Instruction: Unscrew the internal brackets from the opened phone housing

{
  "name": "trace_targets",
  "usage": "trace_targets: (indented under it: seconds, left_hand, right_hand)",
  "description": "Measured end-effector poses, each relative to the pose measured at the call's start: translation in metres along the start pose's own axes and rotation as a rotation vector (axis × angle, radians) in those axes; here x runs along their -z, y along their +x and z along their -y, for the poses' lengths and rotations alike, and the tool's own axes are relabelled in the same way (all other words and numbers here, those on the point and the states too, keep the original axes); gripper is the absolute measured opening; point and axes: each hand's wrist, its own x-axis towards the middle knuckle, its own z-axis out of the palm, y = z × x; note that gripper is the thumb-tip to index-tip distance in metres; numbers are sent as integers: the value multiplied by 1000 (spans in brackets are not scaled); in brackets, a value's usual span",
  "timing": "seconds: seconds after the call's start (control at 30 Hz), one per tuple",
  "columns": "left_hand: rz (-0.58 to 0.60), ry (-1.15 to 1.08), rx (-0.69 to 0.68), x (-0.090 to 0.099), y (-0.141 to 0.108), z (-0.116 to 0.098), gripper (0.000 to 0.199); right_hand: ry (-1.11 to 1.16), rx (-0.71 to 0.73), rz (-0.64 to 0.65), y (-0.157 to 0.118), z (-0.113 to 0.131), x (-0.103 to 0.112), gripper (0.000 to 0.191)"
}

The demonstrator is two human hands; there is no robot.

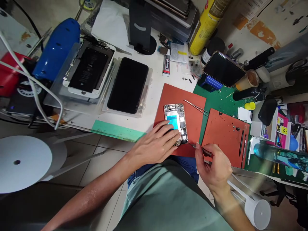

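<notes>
While an opened smartphone [176,117] is pressed against a terracotta rubber mat [190,99], its gold-toned metal frame [173,106] and exposed circuit board [183,123] are held flat under the left hand [156,141]. That hand is extended, its fingers lying almost together across the near part of the device, with nothing gripped. The right hand [214,163] is curled narrowly, with thumb and fingertips pinched around the dark handle of a precision screwdriver [203,151], whose thin steel shaft is aimed at the phone's near edge and ends just beside it. A bright cyan patch [172,122] is seen inside the housing. Fine steel tweezers [196,107] are laid on the same mat, beyond the hands. A second, scuffed terracotta mat [227,138] is placed to the right on a green cutting mat [218,99], with two slim black tools [241,144] along its edge. Glossy black phone panels [127,85] are set in clear plastic trays [146,93] on a white bench [154,70], and a yellow gas can [204,29] stands beyond.
</notes>
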Motion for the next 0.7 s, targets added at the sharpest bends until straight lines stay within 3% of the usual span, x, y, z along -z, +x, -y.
trace_targets:
  seconds: [0.27,0.47,0.7]
  left_hand:
    - [82,25,69,-1,2,-1,51]
    - [116,15,73,-3,2,-1,51]
    - [74,66,34,-2,4,-3,52]
  right_hand:
    - [-40,-143,-195,-36,-13,15,27]
    - [3,-219,-242,-53,-20,20,26]
    - [73,-279,-266,-60,-25,22,24]
